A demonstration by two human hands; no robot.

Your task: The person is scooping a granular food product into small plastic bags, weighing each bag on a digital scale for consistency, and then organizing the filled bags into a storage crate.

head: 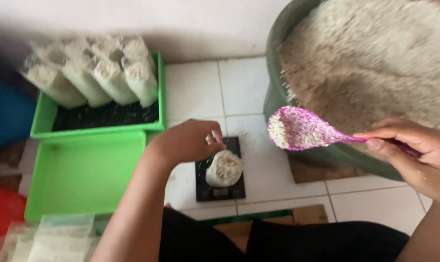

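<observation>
Now, left hand: our left hand [188, 141] hovers over a small clear bag of grain [223, 168], fingers curled together and pinching the bag's open top edge.
Bag: it stands upright on a black kitchen scale [220, 190] that rests on the white tiled floor [239, 87] between our knees and the tub.
Right hand: our right hand [414, 155] pinches the handle of a purple scoop [300, 130] between thumb and pressed-together fingers.
Scoop: its bowl is heaped with pale grain and hangs in the air, to the right of the bag and apart from it, just in front of the tub's wall.
Tub: a large green tub [277, 92] at upper right is piled with the same pale grain.
Trays: a green tray [45, 116] at upper left carries a row of filled bags [93, 73] leaning against the wall; a second green tray [84, 174] sits just in front of it.
Corner: flat clear bags [50, 240] lie stacked at lower left.
</observation>
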